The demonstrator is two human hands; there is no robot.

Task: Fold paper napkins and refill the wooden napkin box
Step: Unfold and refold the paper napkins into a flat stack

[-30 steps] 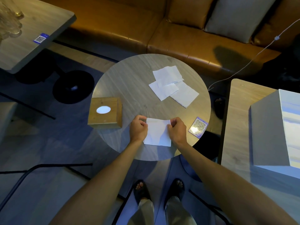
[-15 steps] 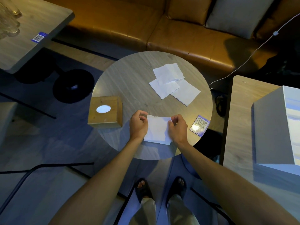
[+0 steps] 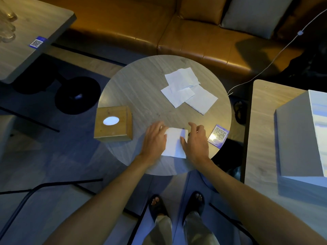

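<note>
A white paper napkin (image 3: 174, 143) lies folded into a narrow rectangle near the front edge of the round table (image 3: 141, 89). My left hand (image 3: 154, 138) lies flat with fingers spread on its left edge. My right hand (image 3: 195, 140) rests on its right edge, fingers loosely curled and apart. The wooden napkin box (image 3: 113, 123), with an oval hole in its top showing white, stands at the table's left edge. Three unfolded napkins (image 3: 187, 89) lie overlapping at the far right of the table.
A QR code card (image 3: 218, 136) lies at the table's right edge. A leather sofa (image 3: 159, 29) runs behind. Another table with a grey box (image 3: 300, 135) stands to the right, a third table (image 3: 26, 32) at far left. A white cable (image 3: 265, 64) hangs right.
The napkin has been folded narrower. Both hands have gone from pinching its top corners to lying flatter on its two sides.
</note>
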